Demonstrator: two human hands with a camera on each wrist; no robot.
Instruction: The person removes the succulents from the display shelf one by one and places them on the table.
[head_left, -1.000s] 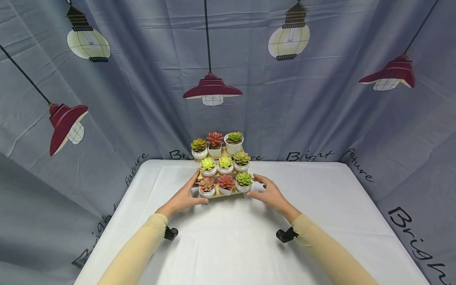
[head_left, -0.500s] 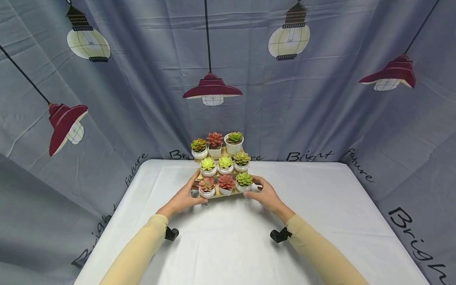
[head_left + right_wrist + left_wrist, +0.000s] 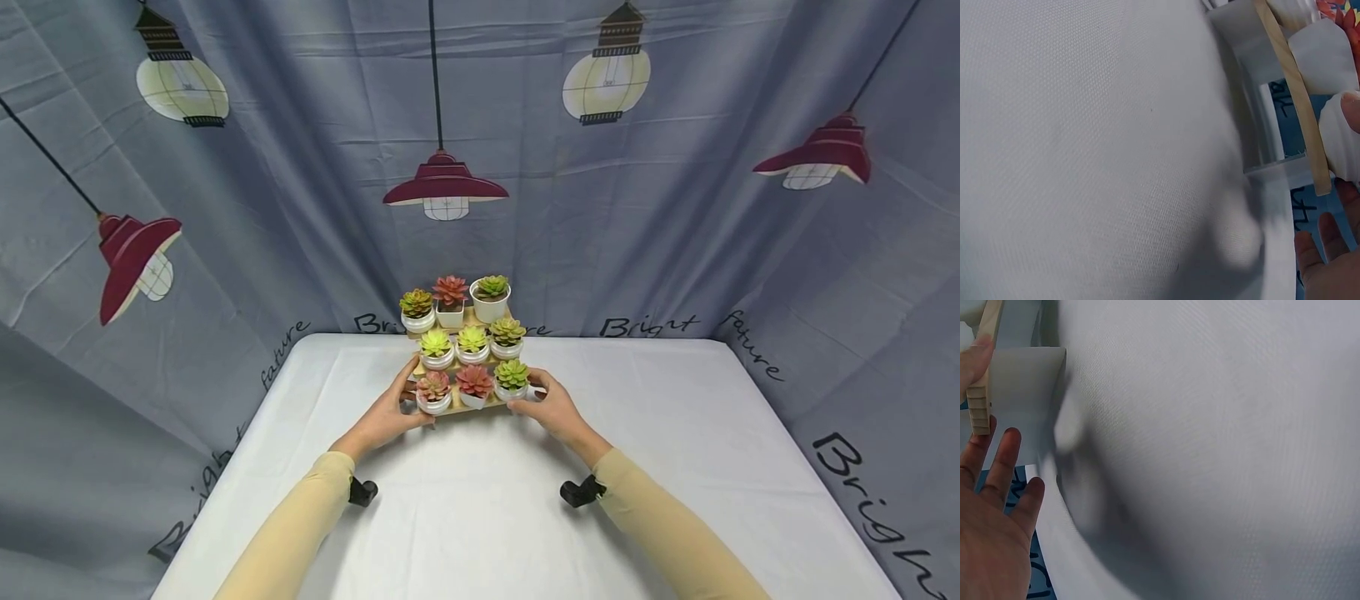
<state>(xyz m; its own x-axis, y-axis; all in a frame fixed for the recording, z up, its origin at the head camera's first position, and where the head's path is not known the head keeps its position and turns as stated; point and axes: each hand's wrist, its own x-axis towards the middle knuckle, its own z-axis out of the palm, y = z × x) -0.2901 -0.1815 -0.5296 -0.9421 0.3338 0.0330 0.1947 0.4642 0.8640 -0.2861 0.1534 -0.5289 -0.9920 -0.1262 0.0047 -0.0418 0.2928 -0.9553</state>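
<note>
A tiered wooden plant stand [image 3: 471,317] with white supports stands near the table's back edge, bearing several potted succulents in three rows. My left hand [image 3: 386,417] is at the front tier's left end. In the left wrist view its thumb lies on the wooden board [image 3: 986,328] and a fingertip meets the board's end; the other fingers are spread. My right hand [image 3: 558,412] pinches the green succulent [image 3: 512,375] at the front tier's right end. Its thumb lies on the white pot [image 3: 1338,140] in the right wrist view, with the fingers behind. A pink succulent [image 3: 433,386] sits beside my left hand.
A white cloth covers the table [image 3: 465,517]. Behind and on both sides hangs a grey-blue curtain [image 3: 315,183] printed with lamps and lettering. A black wrist camera mount [image 3: 363,492] sticks out from the left wrist, another mount [image 3: 581,492] from the right.
My right hand has moved left, from beside the front right succulent to its pot, and its fingers have closed in. The left hand and the stand stay in place.
</note>
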